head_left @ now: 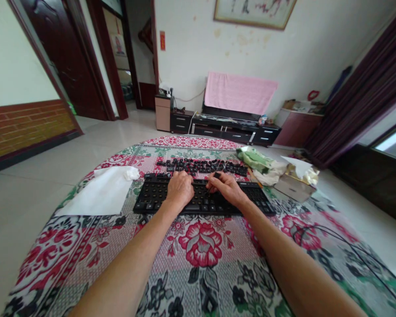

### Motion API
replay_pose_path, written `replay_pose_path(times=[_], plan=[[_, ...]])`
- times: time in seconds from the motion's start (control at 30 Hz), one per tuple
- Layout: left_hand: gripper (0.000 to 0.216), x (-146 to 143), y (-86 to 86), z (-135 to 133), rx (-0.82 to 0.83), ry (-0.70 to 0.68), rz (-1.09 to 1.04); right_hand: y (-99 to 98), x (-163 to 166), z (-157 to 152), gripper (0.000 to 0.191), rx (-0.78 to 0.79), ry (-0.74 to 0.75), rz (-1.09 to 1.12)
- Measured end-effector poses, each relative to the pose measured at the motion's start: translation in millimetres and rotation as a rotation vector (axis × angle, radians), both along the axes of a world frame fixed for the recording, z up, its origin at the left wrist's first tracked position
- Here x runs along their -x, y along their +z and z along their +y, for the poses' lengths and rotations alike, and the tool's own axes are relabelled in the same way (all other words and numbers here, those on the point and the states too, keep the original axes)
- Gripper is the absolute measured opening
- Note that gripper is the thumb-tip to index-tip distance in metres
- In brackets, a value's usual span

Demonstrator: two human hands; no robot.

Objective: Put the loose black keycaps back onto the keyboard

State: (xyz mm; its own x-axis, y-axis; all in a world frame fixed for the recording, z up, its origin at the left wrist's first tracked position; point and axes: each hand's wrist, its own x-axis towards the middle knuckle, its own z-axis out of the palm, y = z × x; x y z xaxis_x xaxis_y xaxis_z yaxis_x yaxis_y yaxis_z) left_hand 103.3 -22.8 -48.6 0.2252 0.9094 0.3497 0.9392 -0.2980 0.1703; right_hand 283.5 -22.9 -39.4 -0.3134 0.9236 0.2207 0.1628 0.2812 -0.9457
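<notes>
A black keyboard (pixel 198 207) lies across the patterned tablecloth, with many of its keycaps off and the bare key seats showing. My left hand (pixel 180 189) rests on its left-middle part, fingers curled down; whatever lies under the fingertips is hidden. Over the right-middle keys, my right hand (pixel 229 188) pinches a small black tool (pixel 217 175) with a thin tip pointing down at the keyboard; its exact kind is too small to tell. Loose black keycaps (pixel 201 166) lie in a long band just behind the keyboard.
White paper (pixel 100 193) with a crumpled tissue (pixel 131 173) lies left. On the right are a green-and-white plastic bag (pixel 257 160) and an opened box (pixel 293 187) with crumpled material. A black cable (pixel 346 242) crosses the right side of the flowered tablecloth (pixel 201 268).
</notes>
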Motion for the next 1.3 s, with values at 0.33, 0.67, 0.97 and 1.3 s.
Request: replay_pose_path(times=[0.33, 0.67, 0.97, 1.3], plan=[[0.022, 1, -2.5, 1, -0.018, -0.006, -0.006, -1.4, -3, -9, 0.023, -0.052, 0.193, -0.113], [0.021, 1, -1.2, 0, -0.024, -0.008, -0.007, -7.8, 0, -9, 0.022, -0.076, 0.132, -0.123], [0.024, 3, -3.4, 2, -0.051, -0.033, -0.035, -6.9, 1, -10, 0.026, 0.124, -0.050, 0.119], [0.026, -7, 7.1, -5, 0.056, -0.417, -0.498, -9.6, 2, -5, 0.025, 0.195, -0.122, 0.320]])
